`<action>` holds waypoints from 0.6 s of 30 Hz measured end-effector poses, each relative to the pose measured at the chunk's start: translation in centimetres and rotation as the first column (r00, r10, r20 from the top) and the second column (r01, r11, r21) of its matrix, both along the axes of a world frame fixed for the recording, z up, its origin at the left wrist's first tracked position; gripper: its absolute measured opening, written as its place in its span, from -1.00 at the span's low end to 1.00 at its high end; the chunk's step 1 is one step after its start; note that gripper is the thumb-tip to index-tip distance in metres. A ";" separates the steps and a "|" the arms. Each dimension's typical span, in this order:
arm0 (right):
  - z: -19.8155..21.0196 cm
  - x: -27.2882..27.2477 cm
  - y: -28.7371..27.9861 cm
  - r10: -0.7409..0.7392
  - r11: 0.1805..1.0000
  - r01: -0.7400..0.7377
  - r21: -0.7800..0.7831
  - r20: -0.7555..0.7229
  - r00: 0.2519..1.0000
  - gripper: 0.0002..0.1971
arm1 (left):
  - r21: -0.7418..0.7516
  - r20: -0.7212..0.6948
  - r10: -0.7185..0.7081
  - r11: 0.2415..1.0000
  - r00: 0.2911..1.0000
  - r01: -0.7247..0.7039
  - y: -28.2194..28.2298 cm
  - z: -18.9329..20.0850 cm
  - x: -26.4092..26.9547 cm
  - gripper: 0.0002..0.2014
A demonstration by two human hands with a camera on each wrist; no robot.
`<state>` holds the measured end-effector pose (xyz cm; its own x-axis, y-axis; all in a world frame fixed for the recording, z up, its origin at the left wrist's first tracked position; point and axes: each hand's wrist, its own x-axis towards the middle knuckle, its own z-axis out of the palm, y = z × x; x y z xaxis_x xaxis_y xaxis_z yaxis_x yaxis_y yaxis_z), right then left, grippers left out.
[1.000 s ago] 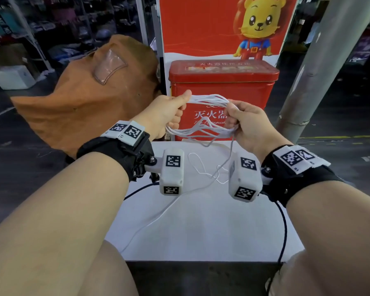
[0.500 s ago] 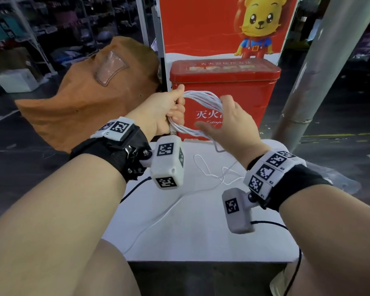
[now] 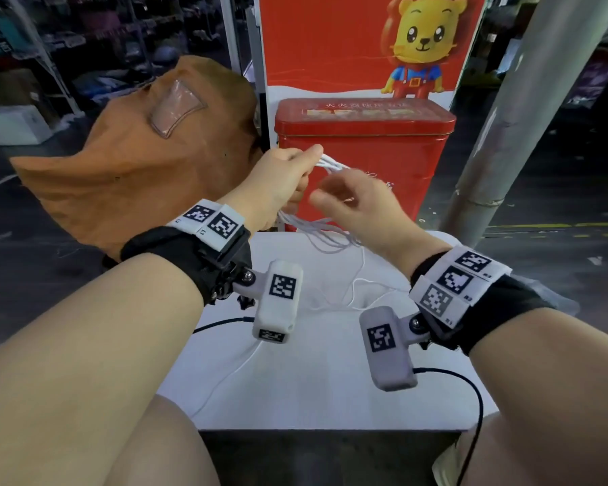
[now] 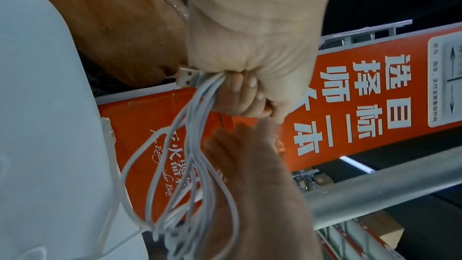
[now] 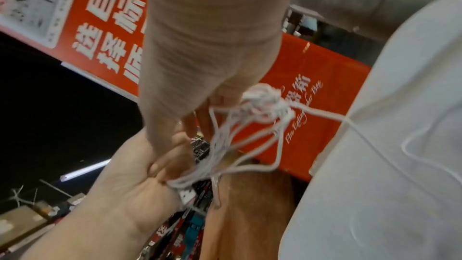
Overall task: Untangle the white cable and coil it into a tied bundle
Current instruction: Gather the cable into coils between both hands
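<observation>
My left hand (image 3: 283, 178) is raised in front of the red tin and grips one end of the looped white cable (image 3: 331, 166). In the left wrist view its fingers (image 4: 246, 94) are curled round several strands (image 4: 190, 145), and a USB plug (image 4: 187, 77) sticks out beside the fist. My right hand (image 3: 360, 205) is close against the left, its fingers curled round the strands. The right wrist view shows a wound clump of cable (image 5: 265, 98) by those fingers. One loose strand (image 5: 325, 115) runs from the clump down to the white table (image 5: 400, 145).
Slack cable (image 3: 358, 292) lies on the white table (image 3: 313, 387) and trails off its front left edge. A red tin (image 3: 365, 135) stands behind the hands before a red poster (image 3: 330, 40). A brown bag (image 3: 137, 163) sits at left, a grey pole (image 3: 527, 117) at right.
My right hand left the far end of the loops and came in next to the left hand. The stretched loops have gone slack and hang below the hands.
</observation>
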<state>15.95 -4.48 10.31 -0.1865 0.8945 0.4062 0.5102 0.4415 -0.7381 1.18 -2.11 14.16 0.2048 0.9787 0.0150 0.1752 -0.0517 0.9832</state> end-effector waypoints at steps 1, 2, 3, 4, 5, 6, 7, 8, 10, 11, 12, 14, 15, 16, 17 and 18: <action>-0.1 -0.5 -0.1 0.076 0.990 -0.069 -0.119 0.056 0.996 -0.60 | -0.007 0.034 -0.018 1.000 0.999 0.018 -0.1 0.1 0.2 -0.59; -0.3 -0.8 -0.1 0.127 0.970 -0.095 -0.222 0.135 0.983 -0.49 | -0.019 0.065 -0.035 0.999 0.997 0.037 -0.2 0.3 0.3 -0.58; -0.6 -0.9 -0.1 0.156 0.949 -0.092 -0.302 0.198 0.968 -0.44 | -0.033 0.089 -0.052 0.998 0.995 0.055 -0.2 0.4 0.4 -0.58; -0.8 -0.8 -0.1 0.180 0.928 -0.088 -0.361 0.230 0.956 -0.46 | -0.046 0.109 -0.065 0.996 0.992 0.070 -0.3 0.4 0.4 -0.57; -0.9 -0.7 -0.2 0.213 0.907 -0.109 -0.406 0.220 0.952 -0.53 | -0.058 0.127 -0.073 0.995 0.989 0.080 -0.4 0.5 0.4 -0.57; -0.8 -0.4 -0.3 0.251 0.886 -0.143 -0.442 0.197 0.948 -0.63 | -0.069 0.142 -0.075 0.994 0.987 0.086 -0.4 0.6 0.4 -0.57; -0.6 -0.3 -0.4 0.283 0.869 -0.169 -0.465 0.188 0.940 -0.72 | -0.079 0.154 -0.074 0.993 0.985 0.087 -0.5 0.7 0.3 -0.58; -0.5 -0.2 -0.6 0.302 0.860 -0.181 -0.477 0.191 0.934 -0.76 | -0.086 0.164 -0.070 0.993 0.984 0.085 -0.5 0.9 0.1 -0.59; -0.3 -0.4 -0.8 0.312 0.853 -0.198 -0.484 0.169 0.935 -0.76 | -0.100 0.181 -0.045 0.993 0.982 0.064 -0.3 1.3 0.0 -0.60; -0.2 -0.5 -0.8 0.302 0.865 -0.190 -0.465 0.179 0.937 -0.74 | -0.112 0.188 -0.020 0.993 0.982 0.042 -0.1 1.5 -0.1 -0.60; -0.1 -0.7 -0.7 0.276 0.896 -0.158 -0.416 0.242 0.930 -0.71 | -0.132 0.195 0.010 0.991 0.981 0.016 0.1 1.6 -0.3 -0.60; -0.2 -1.1 -0.5 0.196 0.962 -0.078 -0.260 0.467 0.862 -0.62 | -0.174 0.198 0.060 0.984 0.978 -0.025 0.4 1.5 -0.5 -0.61; -0.4 -1.3 -0.4 0.152 0.981 -0.054 -0.187 0.560 0.815 -0.59 | -0.193 0.193 0.079 0.980 0.978 -0.041 0.5 1.4 -0.5 -0.61; -0.5 -1.5 -0.5 0.108 0.992 -0.040 -0.123 0.621 0.776 -0.58 | -0.209 0.186 0.094 0.977 0.978 -0.054 0.6 1.2 -0.5 -0.61; -0.6 -1.6 -0.5 0.061 0.998 -0.029 -0.060 0.656 0.752 -0.58 | -0.223 0.180 0.104 0.973 0.978 -0.063 0.6 1.1 -0.5 -0.61; -0.7 -1.6 -0.4 0.019 1.000 -0.023 -0.002 0.670 0.742 -0.59 | -0.233 0.176 0.110 0.970 0.978 -0.067 0.6 1.0 -0.5 -0.61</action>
